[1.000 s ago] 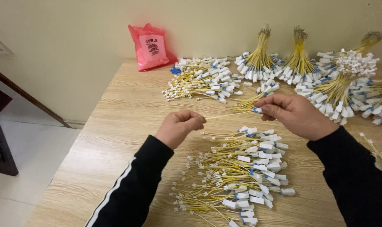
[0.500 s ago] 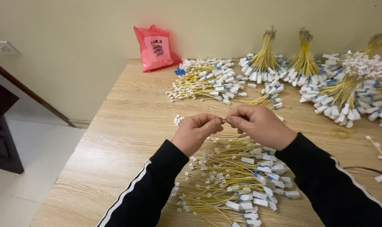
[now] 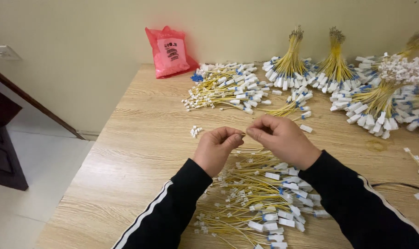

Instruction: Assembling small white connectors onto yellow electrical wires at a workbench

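Fingertips of both hands, left hand [image 3: 216,148] and right hand [image 3: 283,140], meet and pinch a thin yellow wire [image 3: 244,134] just above the table [image 3: 140,152]. A loose wire pile [image 3: 260,198] lies under the wrists; tied bundles [image 3: 310,64] and a red bag [image 3: 169,51] sit beyond.

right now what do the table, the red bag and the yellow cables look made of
Table: wood or wood-look laminate, matte, with visible pale grain lines. Red bag: thin plastic film, glossy and crinkled. Yellow cables: thin strands in a smooth yellow plastic-looking jacket, ending in white and blue hard-plastic plugs; what is inside cannot be told.
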